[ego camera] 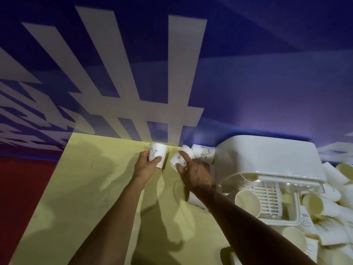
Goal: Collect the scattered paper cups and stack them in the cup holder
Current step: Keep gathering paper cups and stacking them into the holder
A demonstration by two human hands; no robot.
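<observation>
The left grip (146,165) has its fingers curled round one paper cup (158,155), which it holds roughly upright at the far edge of the counter (86,188), close by the wall. The right grip (194,173) is just beside it, pinching a second cup (180,158) that lies tilted: forefinger stretched over the top of it, thumb against its lower end. The two cups are apart, with a narrow strip of yellow counter between them.

A third cup (205,153) lies on its side just behind the right grip, up against the cup holder (267,159). That makes three cups here with the little bear drawing on them.

There is one cup holder, white plastic, tipped over, with a slatted grid (267,197) showing at its near end. Another cup (194,198) peeps out from under the right forearm.

Beyond and around the holder, on the right, is a heap of cups (324,217) (too many and too jumbled to count), several with their open mouths facing this way.

Behind everything stands a blue wall (248,92) with white bars painted on it; left of the counter the floor (23,188) is red.
</observation>
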